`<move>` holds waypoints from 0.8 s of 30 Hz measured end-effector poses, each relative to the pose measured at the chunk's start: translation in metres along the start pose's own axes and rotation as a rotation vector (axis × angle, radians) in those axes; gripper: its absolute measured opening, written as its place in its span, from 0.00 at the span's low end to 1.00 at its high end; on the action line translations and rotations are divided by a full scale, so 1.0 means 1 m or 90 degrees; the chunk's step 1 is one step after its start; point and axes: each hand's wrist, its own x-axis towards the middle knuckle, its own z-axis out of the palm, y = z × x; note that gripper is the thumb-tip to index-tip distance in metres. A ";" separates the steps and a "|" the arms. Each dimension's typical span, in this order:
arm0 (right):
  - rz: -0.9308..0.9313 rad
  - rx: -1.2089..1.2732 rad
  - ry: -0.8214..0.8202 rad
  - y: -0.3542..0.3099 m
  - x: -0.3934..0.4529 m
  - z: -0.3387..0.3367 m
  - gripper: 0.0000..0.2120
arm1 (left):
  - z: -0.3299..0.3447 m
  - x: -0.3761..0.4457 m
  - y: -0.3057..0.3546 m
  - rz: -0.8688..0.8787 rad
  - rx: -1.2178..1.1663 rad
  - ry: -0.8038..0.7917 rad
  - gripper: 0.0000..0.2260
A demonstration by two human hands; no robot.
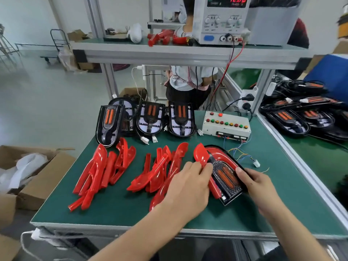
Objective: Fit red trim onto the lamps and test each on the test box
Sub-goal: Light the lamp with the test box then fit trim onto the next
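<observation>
Green bench [120,208]: black lamp [227,178], glossy red trim [204,157] alongside.

A bench power supply [220,19] stands on the upper shelf [169,51]; its red display reads 12.00. Red and black leads [228,61] hang from its front terminals. A grey bin [273,25] sits just right of it. A white bundle [136,32] lies further left on the same shelf. Open cardboard boxes [35,176] holding white wrapping stand left of the green bench mat [116,210]. A hand truck [58,44] stands on the floor behind. A wall socket [247,101] holds 2 black plugs.
</observation>
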 end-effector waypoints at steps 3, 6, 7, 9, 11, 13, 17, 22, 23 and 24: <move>-0.020 -0.010 0.010 0.000 -0.005 0.002 0.11 | 0.017 0.007 0.010 -0.029 0.050 -0.047 0.25; -0.046 -0.041 0.037 -0.001 -0.007 0.002 0.12 | 0.027 0.014 0.013 -0.048 0.106 -0.075 0.28; -0.056 -0.050 0.046 -0.001 -0.007 0.002 0.12 | 0.028 0.015 0.013 -0.048 0.120 -0.081 0.28; -0.069 -0.065 0.052 0.000 -0.008 0.001 0.12 | 0.031 0.015 0.013 -0.045 0.138 -0.083 0.29; -0.072 -0.082 0.052 0.001 -0.009 0.001 0.13 | 0.032 0.015 0.012 -0.038 0.160 -0.081 0.30; -0.080 -0.099 0.051 0.003 -0.009 0.001 0.13 | 0.033 0.015 0.013 -0.025 0.181 -0.073 0.30; -0.081 -0.083 0.049 0.007 -0.010 0.003 0.12 | 0.035 0.013 0.014 0.002 0.210 -0.088 0.30; -0.052 -0.045 0.044 0.011 -0.008 0.001 0.11 | 0.037 0.010 0.010 0.031 0.198 -0.103 0.29; -0.049 -0.040 0.045 0.011 -0.008 0.000 0.11 | 0.037 0.011 0.009 0.035 0.186 -0.100 0.29; -0.045 -0.027 0.047 0.011 -0.009 0.000 0.11 | 0.037 0.011 0.008 0.037 0.159 -0.086 0.29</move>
